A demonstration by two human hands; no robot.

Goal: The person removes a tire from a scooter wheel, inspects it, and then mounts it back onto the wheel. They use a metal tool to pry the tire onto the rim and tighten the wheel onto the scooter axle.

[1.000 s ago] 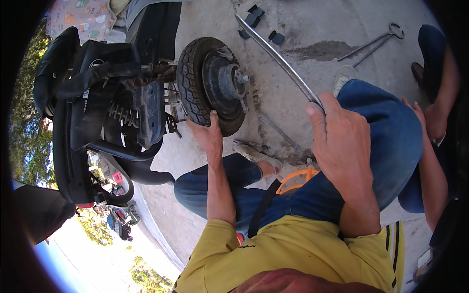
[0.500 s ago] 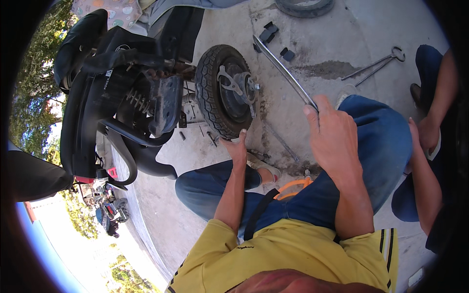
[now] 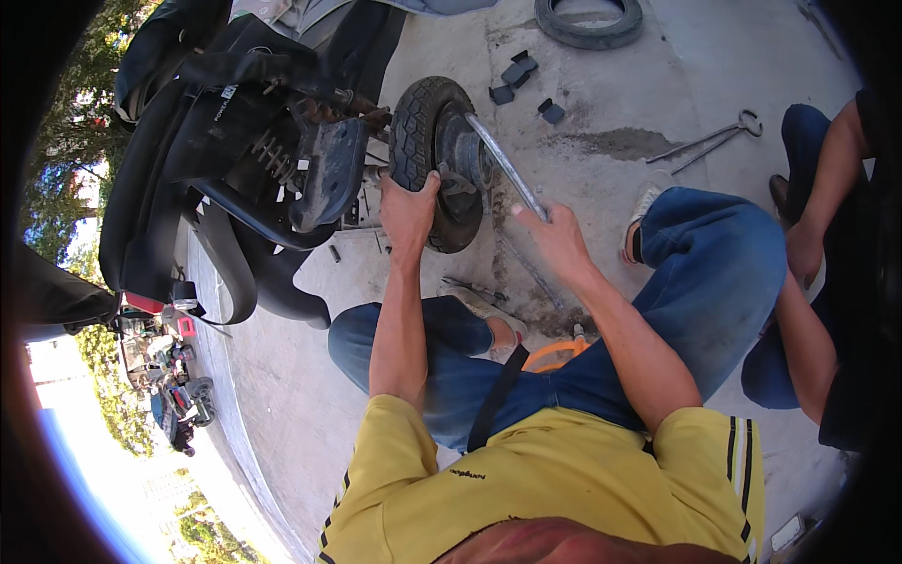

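Note:
A scooter wheel [image 3: 460, 155] with a knobbly black tyre [image 3: 413, 127] stands at the rear of a black scooter [image 3: 202, 141] lying on its side. My left hand [image 3: 408, 214] is closed round the near part of the tyre, thumb on the tread and fingers partly hidden. In my right hand [image 3: 561, 242] is a long metal tyre lever [image 3: 512, 169], held by its near end. The lever slants away to the left, its far tip at the tyre's upper right side by the hub; whether it touches the rim I cannot tell.
Another tyre [image 3: 594, 39] lies on the concrete at the back. Black blocks [image 3: 519, 69], long-handled tongs [image 3: 707, 141] and a metal rod [image 3: 534, 273] rest on the ground. An orange-handled tool [image 3: 554, 355] is between my legs. Another person's hand [image 3: 803, 254] is at the right.
My left hand has moved up and taken hold of the tyre more firmly. My right hand has come left and inward, bringing the lever's tip to the wheel.

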